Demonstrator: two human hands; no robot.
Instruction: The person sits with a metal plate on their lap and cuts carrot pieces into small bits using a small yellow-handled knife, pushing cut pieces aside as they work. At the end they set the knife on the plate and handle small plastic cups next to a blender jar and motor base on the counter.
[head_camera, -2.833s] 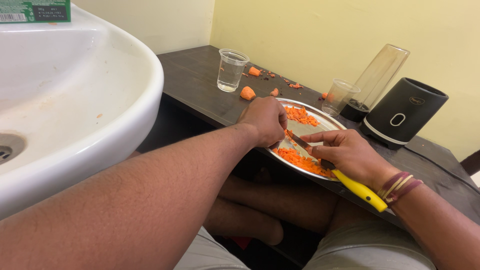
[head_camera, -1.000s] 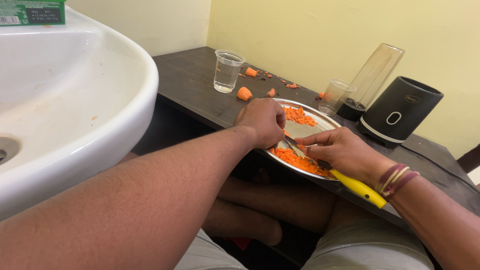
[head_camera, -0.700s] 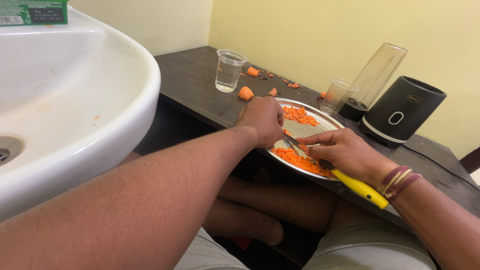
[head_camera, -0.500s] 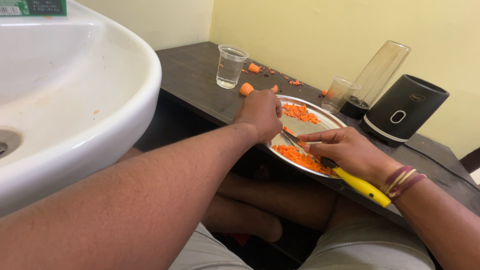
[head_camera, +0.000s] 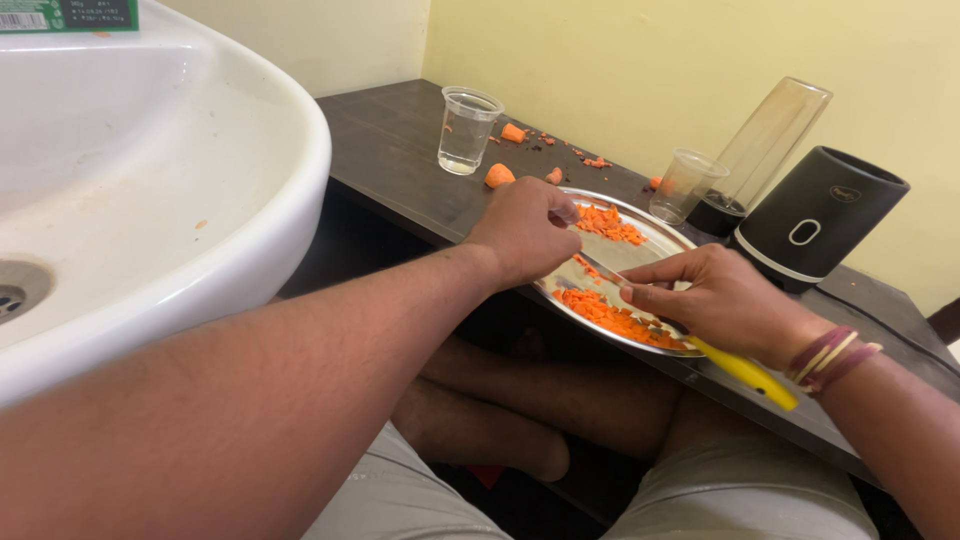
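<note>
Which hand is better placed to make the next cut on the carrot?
Right hand, probably: it holds the knife over the plate; the left hand only steadies the carrot.

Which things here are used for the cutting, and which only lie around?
In use: left hand, right hand, knife, plate, chopped carrot.
Lying about: two cups, blender base, jar, sink.
</note>
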